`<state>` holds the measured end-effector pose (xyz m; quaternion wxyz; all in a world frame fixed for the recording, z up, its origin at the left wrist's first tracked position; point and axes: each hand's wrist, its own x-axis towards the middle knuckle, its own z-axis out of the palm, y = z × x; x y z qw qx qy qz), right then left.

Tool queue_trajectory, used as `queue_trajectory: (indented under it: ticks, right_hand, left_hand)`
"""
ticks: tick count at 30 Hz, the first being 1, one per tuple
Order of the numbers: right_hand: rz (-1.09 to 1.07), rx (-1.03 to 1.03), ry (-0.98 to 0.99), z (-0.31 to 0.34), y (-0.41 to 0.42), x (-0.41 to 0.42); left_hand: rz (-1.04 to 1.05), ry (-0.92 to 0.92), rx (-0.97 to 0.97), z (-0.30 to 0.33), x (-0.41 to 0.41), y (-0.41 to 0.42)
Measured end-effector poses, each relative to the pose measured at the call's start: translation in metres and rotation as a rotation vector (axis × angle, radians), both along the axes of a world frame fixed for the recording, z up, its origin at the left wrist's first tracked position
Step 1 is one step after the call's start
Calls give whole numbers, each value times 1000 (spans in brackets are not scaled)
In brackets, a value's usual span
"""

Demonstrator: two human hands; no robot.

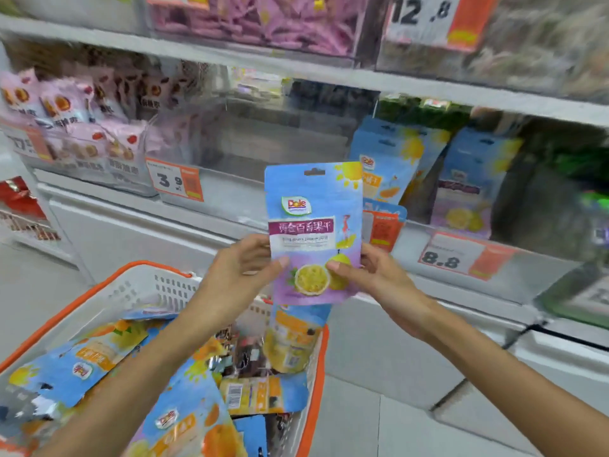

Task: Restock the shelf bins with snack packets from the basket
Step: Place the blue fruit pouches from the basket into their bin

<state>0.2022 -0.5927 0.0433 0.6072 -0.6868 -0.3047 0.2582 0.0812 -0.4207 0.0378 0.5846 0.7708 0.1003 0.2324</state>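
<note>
I hold a blue and purple Dole passion-fruit packet [313, 225] upright in front of the shelf. My left hand [242, 268] grips its lower left edge, thumb on the front. My right hand [372, 275] pinches its lower right edge. Below, a white basket with an orange rim [131, 285] holds several blue and orange snack packets [99, 354]. Clear shelf bins behind the packet hold matching blue packets [389, 163] and purple ones [468, 192].
A clear bin [263, 143] left of the blue packets looks nearly bare, with a 3.9 price tag [174, 181]. Pink snack packs [75, 127] fill the bin at left. An 8.8 price tag [458, 255] hangs on the shelf edge at right. White base panels sit below.
</note>
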Motion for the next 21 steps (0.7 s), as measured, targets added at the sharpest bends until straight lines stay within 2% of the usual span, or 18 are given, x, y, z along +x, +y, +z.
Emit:
queue_trajectory:
  ticks: [4, 6, 9, 11, 13, 15, 18, 21]
  right_hand:
    - [-235, 146, -341, 59, -30, 10]
    - [-378, 136, -566, 81, -51, 18]
    - [-612, -28, -805, 99, -85, 42]
    - [-699, -177, -880, 103, -106, 63]
    - [-692, -324, -820, 105, -122, 80]
    - [-661, -434, -654, 102, -133, 99]
    - [-674, -587, -483, 88, -140, 143]
    - [-744, -624, -340, 66, -141, 196]
  left_hand:
    - [4, -236, 48, 55, 50, -32]
    - [-27, -296, 98, 77, 74, -51]
    - [-39, -307, 206, 99, 115, -77]
    - [-47, -222, 327, 103, 146, -91]
    - [-37, -65, 462, 100, 176, -104]
    - [-36, 118, 528, 95, 205, -119]
    - [-137, 350, 406, 87, 246, -138]
    - [-182, 466, 244, 85, 277, -149]
